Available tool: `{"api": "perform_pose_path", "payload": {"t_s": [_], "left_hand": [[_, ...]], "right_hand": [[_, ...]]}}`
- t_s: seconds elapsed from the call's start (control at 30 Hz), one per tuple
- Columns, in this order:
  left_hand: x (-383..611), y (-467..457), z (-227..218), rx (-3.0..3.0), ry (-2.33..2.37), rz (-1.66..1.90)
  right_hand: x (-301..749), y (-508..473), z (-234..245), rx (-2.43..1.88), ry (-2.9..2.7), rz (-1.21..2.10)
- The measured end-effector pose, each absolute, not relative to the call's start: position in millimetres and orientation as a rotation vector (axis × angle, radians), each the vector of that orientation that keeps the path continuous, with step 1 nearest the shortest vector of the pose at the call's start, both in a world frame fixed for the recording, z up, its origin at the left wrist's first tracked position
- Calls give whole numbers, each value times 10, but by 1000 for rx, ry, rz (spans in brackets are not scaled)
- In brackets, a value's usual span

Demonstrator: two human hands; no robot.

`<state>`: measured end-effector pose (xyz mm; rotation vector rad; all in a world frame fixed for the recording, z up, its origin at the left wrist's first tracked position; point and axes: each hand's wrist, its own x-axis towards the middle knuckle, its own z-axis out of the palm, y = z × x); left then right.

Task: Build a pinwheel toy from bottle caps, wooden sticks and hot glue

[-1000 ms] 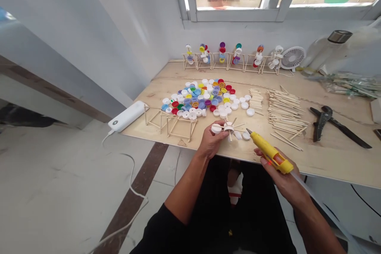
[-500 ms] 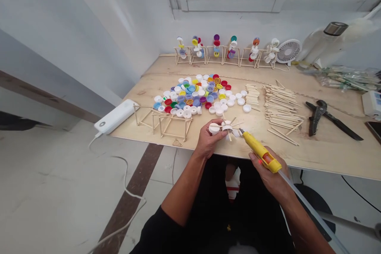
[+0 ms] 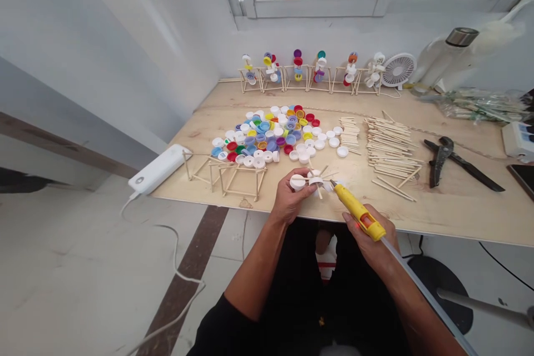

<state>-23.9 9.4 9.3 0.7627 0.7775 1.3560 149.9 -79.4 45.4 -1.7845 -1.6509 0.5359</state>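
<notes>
Holds a yellow glue gun in the right hand, grip wrapped around its body. Points its nozzle at a white cap-and-stick wheel, with contact hard to tell. Pinches that wheel in the left hand, grip nearly closed, above the front of the worktop. Has stick frames, heaped bottle caps, loose sticks ahead; farthest back, faces 6 cap wheels on stands beside a fan.
</notes>
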Motion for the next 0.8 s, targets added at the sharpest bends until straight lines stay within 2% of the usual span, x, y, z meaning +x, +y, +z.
{"api": "perform_pose_path", "payload": {"t_s": [0.57, 0.8], "left_hand": [[-251, 82, 49, 822, 804, 1358], [-245, 79, 46, 839, 798, 1352]], "right_hand": [[1515, -734, 352, -1804, -1571, 589], [1527, -741, 318, -1809, -1582, 498]]}}
